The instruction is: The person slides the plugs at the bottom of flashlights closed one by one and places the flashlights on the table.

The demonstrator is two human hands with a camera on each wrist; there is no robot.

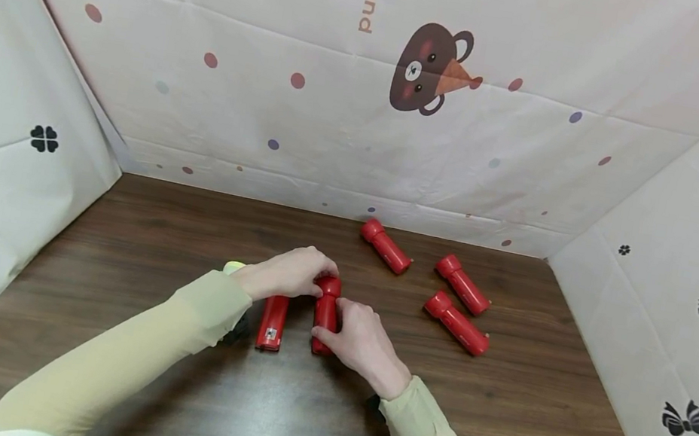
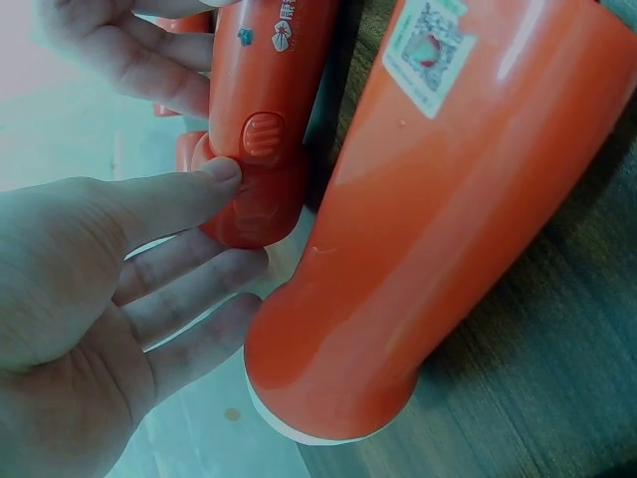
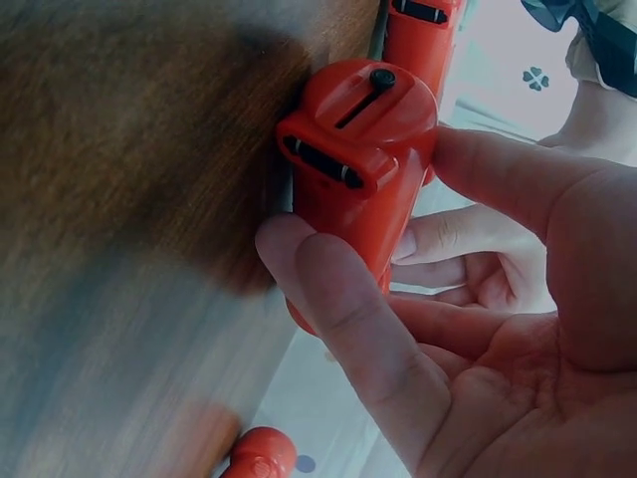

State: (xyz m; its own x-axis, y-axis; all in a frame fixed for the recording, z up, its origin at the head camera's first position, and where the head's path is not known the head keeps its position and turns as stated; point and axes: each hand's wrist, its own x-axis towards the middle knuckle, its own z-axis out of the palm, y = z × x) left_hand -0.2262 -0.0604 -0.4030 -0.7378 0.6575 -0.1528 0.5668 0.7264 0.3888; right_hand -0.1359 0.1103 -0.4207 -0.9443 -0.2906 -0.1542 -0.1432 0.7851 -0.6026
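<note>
A red flashlight [image 1: 325, 315] is being held by both hands near the middle of the desk [image 1: 263, 418], in front of the person. Its long axis is running almost straight from front to back: the wide head is being pointed at the printed cloth [image 1: 236, 109] behind, the tail toward the person. The head end is being pinched by the left hand [image 1: 289, 273], with the thumb being laid on the neck beside the slide switch [image 2: 263, 137]. The tail half is being gripped by the right hand [image 1: 363, 338], its fingers being parted only by the width of the body (whether the underside is being rested on the desk cannot be told). Just to the left, a second flashlight [image 1: 272, 324] is lying nearly parallel, its head being hidden by the left hand in the head view. Off to the right, a far flashlight [image 1: 389, 249], a middle flashlight [image 1: 464, 286] and a near flashlight [image 1: 458, 324] are lying slanted, each head being turned toward the back left, each tail toward the front right.
</note>
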